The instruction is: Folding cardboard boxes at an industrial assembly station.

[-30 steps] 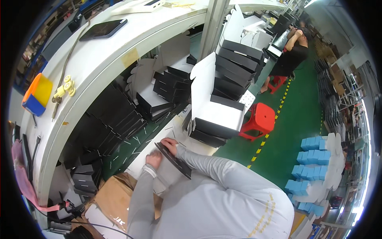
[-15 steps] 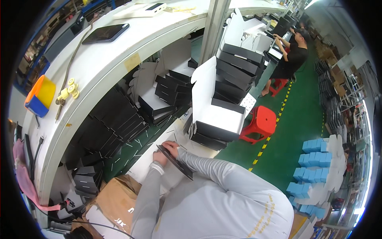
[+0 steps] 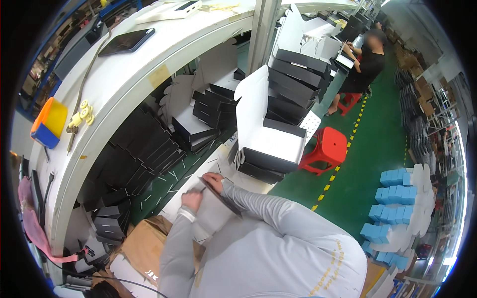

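My right hand (image 3: 213, 182) grips the upper end of a dark-edged cardboard piece (image 3: 224, 200) between thumb and fingers. A pale panel (image 3: 211, 216) shows between my forearms, beside that dark edge; whether it belongs to the same piece I cannot tell. My left hand (image 3: 192, 199) is apart from the dark edge, to its left, with fingers curled in. Anything pinched in it is too small or hidden to make out. Just beyond my hands stands an open black box with a white inside (image 3: 278, 141), on other black boxes.
Thin white strips (image 3: 171, 190) lie scattered near the stacked black boxes (image 3: 144, 149) under the curved white bench (image 3: 119, 74). A brown carton (image 3: 144, 246) is by my left arm. To the right are a red stool (image 3: 328, 146), blue boxes (image 3: 392, 213) and a seated person (image 3: 365, 64).
My left hand has moved left and slightly down, away from the dark edge. The right hand keeps its hold, and more of the pale panel shows between my arms.
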`<act>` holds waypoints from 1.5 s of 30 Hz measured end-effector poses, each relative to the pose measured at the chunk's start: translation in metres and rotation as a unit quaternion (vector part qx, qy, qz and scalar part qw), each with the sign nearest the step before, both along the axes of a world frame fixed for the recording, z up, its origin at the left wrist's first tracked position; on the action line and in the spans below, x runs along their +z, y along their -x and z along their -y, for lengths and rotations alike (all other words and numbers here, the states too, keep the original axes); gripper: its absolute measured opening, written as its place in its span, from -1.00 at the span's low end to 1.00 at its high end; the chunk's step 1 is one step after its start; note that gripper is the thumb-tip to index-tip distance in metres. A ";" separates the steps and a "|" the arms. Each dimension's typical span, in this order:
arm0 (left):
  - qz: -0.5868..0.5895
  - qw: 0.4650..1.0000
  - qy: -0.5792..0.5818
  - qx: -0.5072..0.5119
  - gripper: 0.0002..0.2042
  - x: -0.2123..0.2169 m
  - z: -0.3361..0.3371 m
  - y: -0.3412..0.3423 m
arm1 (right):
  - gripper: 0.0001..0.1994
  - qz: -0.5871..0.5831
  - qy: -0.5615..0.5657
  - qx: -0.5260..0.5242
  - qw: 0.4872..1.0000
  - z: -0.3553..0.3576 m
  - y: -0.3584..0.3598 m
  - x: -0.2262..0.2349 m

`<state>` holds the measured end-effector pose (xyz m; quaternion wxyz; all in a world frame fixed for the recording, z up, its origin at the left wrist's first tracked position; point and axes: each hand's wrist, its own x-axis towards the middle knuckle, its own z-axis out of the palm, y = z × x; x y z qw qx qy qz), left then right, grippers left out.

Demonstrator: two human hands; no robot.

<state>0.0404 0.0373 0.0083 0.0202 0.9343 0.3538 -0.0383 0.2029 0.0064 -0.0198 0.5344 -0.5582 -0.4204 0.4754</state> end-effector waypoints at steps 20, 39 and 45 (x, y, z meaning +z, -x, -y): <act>0.203 0.933 0.171 0.244 -0.85 0.040 0.032 0.086 | -0.81 0.245 -0.030 0.006 0.969 0.031 -0.042 0.095; 0.089 0.966 0.242 0.032 -0.27 0.058 0.095 0.078 | -0.59 0.362 0.144 0.203 0.898 0.114 -0.046 0.028; 0.022 0.992 0.086 -0.094 -0.79 0.036 0.040 0.090 | -0.45 0.436 0.061 0.256 0.861 0.097 -0.041 0.019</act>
